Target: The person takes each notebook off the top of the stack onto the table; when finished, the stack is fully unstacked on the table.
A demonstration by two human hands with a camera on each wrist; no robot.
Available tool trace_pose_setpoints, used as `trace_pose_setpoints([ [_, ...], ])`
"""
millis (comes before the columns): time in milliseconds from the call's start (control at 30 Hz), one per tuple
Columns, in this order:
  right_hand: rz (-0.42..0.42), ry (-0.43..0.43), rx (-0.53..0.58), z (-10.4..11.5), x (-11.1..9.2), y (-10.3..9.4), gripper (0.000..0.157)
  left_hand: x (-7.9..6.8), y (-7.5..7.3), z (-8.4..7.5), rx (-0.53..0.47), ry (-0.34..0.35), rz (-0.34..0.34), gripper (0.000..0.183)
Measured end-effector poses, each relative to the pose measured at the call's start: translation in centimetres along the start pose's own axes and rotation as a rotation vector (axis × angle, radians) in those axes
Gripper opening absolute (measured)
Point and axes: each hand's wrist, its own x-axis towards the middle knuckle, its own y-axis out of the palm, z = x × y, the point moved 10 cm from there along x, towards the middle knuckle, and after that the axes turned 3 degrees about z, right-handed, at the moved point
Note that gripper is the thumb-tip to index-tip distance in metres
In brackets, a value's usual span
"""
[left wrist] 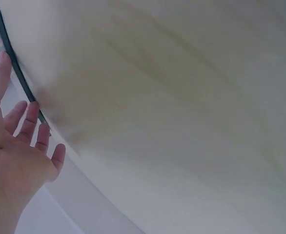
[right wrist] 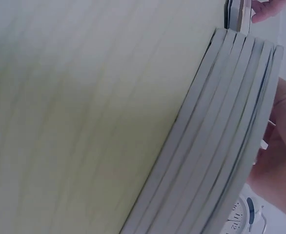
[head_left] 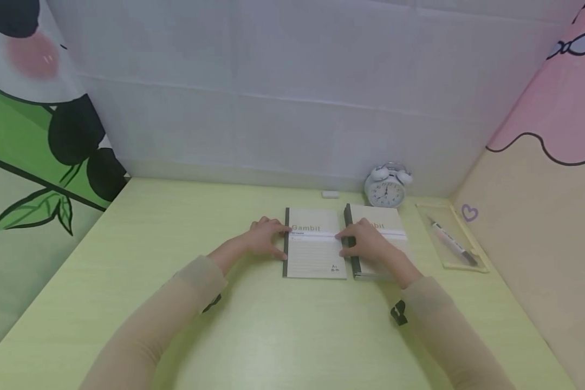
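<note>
A notebook [head_left: 314, 260] with a pale cover, "Gambit" lettering and a dark spine lies in the middle of the head view. My left hand [head_left: 265, 236] touches its spine edge with thumb and fingertips. In the left wrist view the left hand's fingers [left wrist: 30, 119] look loosely extended along that dark spine. From the other side, my right hand [head_left: 368, 241] reaches over a thicker notebook stack [head_left: 392, 216] and touches the notebook's right edge. The right wrist view shows several page edges of that stack [right wrist: 196, 131]; the right hand [right wrist: 279, 146] is partly hidden behind it.
Behind the stack stands a white twin-bell alarm clock [head_left: 386, 187]. A small white eraser-like block [head_left: 330, 194] lies left of it. At the right, a marker [head_left: 450, 241] rests on a clear yellow-edged pouch or tray [head_left: 460, 267]. Walls border the pale table [head_left: 273, 336] at the back and sides.
</note>
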Motion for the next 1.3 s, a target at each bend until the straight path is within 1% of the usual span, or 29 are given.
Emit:
trace_pose_setpoints([
  [133, -0.023, 0.005, -0.004, -0.4, -0.1, -0.2, 0.046, -0.2, -0.5, -0.4, 0.036, -0.022, -0.006, 0.083],
  [200, -0.045, -0.006, -0.003, -0.5, -0.3, -0.6, 0.045, -0.4, -1.1, -0.8, 0.041, -0.031, -0.020, 0.085],
  [267, -0.074, -0.035, 0.005, -0.4, -0.8, -1.3, 0.044, -0.5, -1.6, -1.3, 0.033, -0.030, -0.034, 0.086],
  [367, -0.111, -0.060, 0.043, -0.4, -1.8, -2.4, 0.044, -0.7, -2.2, -2.3, 0.002, -0.009, -0.054, 0.089],
  [433, -0.128, -0.072, 0.079, -0.7, -2.4, -3.0, 0.044, -0.7, -2.5, -3.2, -0.037, 0.015, -0.072, 0.090],
  [567, -0.143, -0.065, 0.121, -2.1, -3.6, -3.9, 0.047, -0.5, -2.7, -5.2, -0.122, 0.053, -0.092, 0.093],
  [700, -0.164, -0.035, 0.123, -3.9, -4.9, -4.8, 0.050, 0.0, -2.1, -7.1, -0.166, 0.070, -0.082, 0.093],
  [800, -0.172, -0.004, 0.123, -5.5, -5.8, -5.2, 0.053, 0.6, -1.5, -8.2, -0.162, 0.080, -0.075, 0.092],
  [1033, -0.163, 0.074, 0.088, -9.3, -7.9, -5.4, 0.063, 2.1, 0.0, -10.2, -0.191, 0.098, -0.064, 0.093],
  [1133, -0.183, 0.086, 0.085, -10.4, -8.5, -5.7, 0.066, 2.8, 0.6, -10.9, -0.206, 0.089, -0.067, 0.096],
  [1300, -0.178, 0.107, 0.133, -11.8, -8.8, -5.5, 0.070, 3.9, 1.1, -11.6, -0.281, 0.045, -0.075, 0.101],
])
